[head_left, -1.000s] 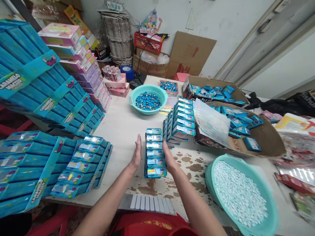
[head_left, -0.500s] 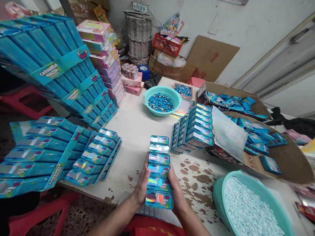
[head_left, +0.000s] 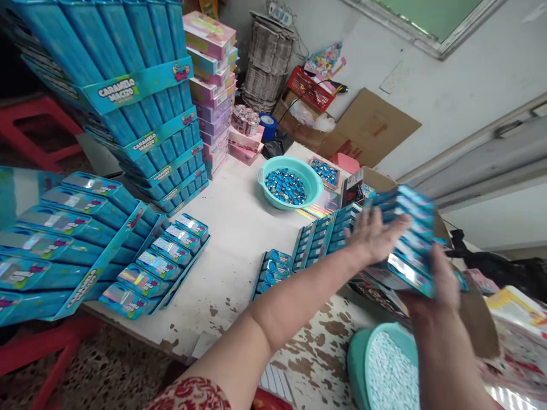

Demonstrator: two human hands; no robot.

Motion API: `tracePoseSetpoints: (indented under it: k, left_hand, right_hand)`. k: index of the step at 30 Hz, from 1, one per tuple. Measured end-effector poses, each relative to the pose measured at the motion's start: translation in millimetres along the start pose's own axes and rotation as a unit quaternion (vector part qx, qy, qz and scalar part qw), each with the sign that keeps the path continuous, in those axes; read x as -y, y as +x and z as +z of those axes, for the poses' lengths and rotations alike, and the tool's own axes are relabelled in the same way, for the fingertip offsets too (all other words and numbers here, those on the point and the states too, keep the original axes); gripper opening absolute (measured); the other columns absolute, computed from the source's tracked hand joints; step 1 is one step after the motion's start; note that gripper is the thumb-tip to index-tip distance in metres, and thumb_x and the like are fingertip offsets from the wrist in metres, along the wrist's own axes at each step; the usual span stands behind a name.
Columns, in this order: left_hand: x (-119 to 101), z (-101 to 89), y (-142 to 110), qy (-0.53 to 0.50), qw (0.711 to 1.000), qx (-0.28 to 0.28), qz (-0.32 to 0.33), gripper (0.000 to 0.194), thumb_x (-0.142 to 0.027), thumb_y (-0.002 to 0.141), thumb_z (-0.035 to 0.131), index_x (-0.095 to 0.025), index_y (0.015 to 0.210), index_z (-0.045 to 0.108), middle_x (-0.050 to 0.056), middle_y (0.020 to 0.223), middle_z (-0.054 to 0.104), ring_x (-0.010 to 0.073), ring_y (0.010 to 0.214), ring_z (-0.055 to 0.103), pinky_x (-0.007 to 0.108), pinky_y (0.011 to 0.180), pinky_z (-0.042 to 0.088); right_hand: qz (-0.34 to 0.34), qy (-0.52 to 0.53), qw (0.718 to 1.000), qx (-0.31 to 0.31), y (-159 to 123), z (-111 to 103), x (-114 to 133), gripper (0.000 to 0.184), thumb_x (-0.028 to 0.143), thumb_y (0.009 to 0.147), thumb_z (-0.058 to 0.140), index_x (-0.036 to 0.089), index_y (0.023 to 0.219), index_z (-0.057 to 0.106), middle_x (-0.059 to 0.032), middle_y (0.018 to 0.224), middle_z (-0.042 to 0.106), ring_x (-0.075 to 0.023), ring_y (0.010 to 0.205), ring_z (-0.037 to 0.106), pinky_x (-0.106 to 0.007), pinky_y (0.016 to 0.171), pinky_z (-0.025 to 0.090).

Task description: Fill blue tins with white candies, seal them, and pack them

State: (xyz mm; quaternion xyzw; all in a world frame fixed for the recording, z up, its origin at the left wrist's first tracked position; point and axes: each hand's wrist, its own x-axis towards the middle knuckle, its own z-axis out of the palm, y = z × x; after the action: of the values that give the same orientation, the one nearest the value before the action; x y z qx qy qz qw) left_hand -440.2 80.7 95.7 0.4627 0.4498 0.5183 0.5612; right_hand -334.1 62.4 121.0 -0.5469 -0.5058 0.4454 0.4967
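Note:
A block of blue candy tins (head_left: 410, 230) is held up at the right, somewhat blurred, above the cardboard boxes. My left hand (head_left: 376, 236) presses against its left side with the thumb stretched across the front. Around its lower right side is my right hand (head_left: 442, 279), smeared by motion and partly hidden. Just left of the block, several upright trays of blue tins (head_left: 314, 236) stand in a row on the table. A small tray of tins with round blue spots (head_left: 273, 267) sits in front of them, partly covered by my left forearm.
A tall stack of blue display trays (head_left: 141, 91) rises at the left, with more tins (head_left: 158, 262) below. A turquoise basin (head_left: 314, 196) of blue discs stands mid-table. A turquoise tub (head_left: 359, 364) of white candies is at lower right. A red stool (head_left: 55, 353) is lower left.
Both hands have swung from the table's middle to the right and upward, now with a block of tins between them. The view has turned. A tray with round blue spots shows where they were.

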Motion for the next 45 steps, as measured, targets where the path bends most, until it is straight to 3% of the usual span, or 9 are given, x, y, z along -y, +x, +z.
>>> tracePoseSetpoints:
  k: [6,11,18,21,23,25,32,36,45]
  left_hand:
    - [41.2,-17.6,26.5,-0.013,0.999,0.029,-0.005,0.083,-0.067,0.084,0.030,-0.014,0.147,0.018,0.011,0.155,0.008,0.0288,0.142,-0.004,0.046,0.113,0.000]
    - [43.7,-68.5,9.7,-0.049,0.997,0.046,0.032,0.062,-0.057,0.090,0.031,-0.017,0.137,0.038,0.010,0.140,0.043,0.0298,0.133,0.033,0.050,0.106,0.027]
    - [147.3,-164.0,-162.7,0.230,0.943,0.043,-0.237,0.039,-0.053,0.065,0.067,-0.015,0.074,0.067,0.006,0.077,0.067,0.0224,0.083,0.059,0.031,0.080,0.045]
    - [183.9,-179.9,-243.1,0.243,0.897,0.135,-0.345,0.050,-0.041,0.043,0.081,-0.019,0.087,0.070,0.004,0.088,0.068,0.0241,0.090,0.058,0.027,0.078,0.044]
    - [197.9,-182.8,-272.6,0.241,0.878,0.173,-0.375,0.053,-0.039,0.045,0.079,-0.019,0.093,0.069,0.002,0.088,0.068,0.0228,0.089,0.057,0.025,0.075,0.042]
    - [207.3,-182.1,-284.4,0.257,0.861,0.199,-0.392,0.042,-0.037,0.052,0.074,-0.018,0.089,0.068,0.001,0.080,0.067,0.0202,0.080,0.058,0.023,0.067,0.040]
    - [234.6,-161.0,-290.4,0.414,0.822,0.077,-0.384,0.014,-0.028,0.069,0.059,-0.018,0.079,0.064,0.001,0.073,0.064,0.0184,0.074,0.057,0.023,0.061,0.033]
    - [236.8,-148.2,-304.5,0.465,0.799,0.044,-0.379,0.019,-0.028,0.077,0.050,-0.020,0.087,0.064,0.004,0.083,0.067,0.0191,0.081,0.060,0.024,0.065,0.035]
    - [234.3,-138.2,-311.2,0.472,0.781,-0.070,-0.403,0.020,-0.025,0.065,0.060,-0.024,0.082,0.070,0.005,0.088,0.071,0.0244,0.086,0.065,0.030,0.068,0.043]
  right_hand:
    - [0.067,0.077,0.992,0.080,15.7,5.4,-18.5,0.047,0.052,0.087,0.032,0.023,0.107,0.063,-0.0091,0.104,0.068,-0.0232,0.095,0.063,-0.043,0.082,0.047]
    - [0.046,0.008,0.998,0.039,20.8,-4.7,-16.7,0.077,0.059,0.087,0.001,0.020,0.104,0.064,-0.0082,0.085,0.068,-0.0242,0.093,0.064,-0.041,0.073,0.048]
    - [0.043,0.056,0.970,-0.234,-98.2,-34.3,-109.8,0.024,0.044,0.077,0.054,0.022,0.066,0.052,0.0035,0.064,0.051,-0.0107,0.060,0.051,-0.026,0.064,0.045]
    - [0.102,-0.160,0.979,0.070,-178.1,-27.3,-158.6,0.022,0.043,0.077,0.058,0.021,0.072,0.058,0.0010,0.065,0.058,-0.0146,0.061,0.054,-0.029,0.063,0.046]
    - [0.114,-0.239,0.911,0.317,-208.9,-17.1,-185.7,0.026,0.044,0.074,0.064,0.021,0.085,0.064,-0.0050,0.086,0.066,-0.0202,0.082,0.060,-0.033,0.076,0.047]
    - [0.122,-0.317,0.833,0.437,-218.8,-7.1,-206.3,0.041,0.046,0.071,0.068,0.020,0.103,0.064,-0.0096,0.108,0.065,-0.0257,0.102,0.058,-0.037,0.087,0.043]
    - [0.094,-0.526,0.697,0.478,-206.7,8.8,-235.6,0.020,0.033,0.079,0.064,0.020,0.094,0.064,-0.0086,0.095,0.069,-0.0254,0.093,0.062,-0.033,0.079,0.039]
    - [-0.043,-0.559,0.694,0.452,-219.1,5.4,-246.8,0.012,0.023,0.085,0.054,0.019,0.093,0.062,-0.0115,0.095,0.068,-0.0255,0.095,0.061,-0.033,0.077,0.039]
    - [-0.186,-0.474,0.800,0.318,-233.4,-4.7,-325.8,0.022,0.018,0.068,0.053,0.033,0.079,0.065,-0.0020,0.080,0.072,-0.0264,0.080,0.067,-0.037,0.072,0.050]
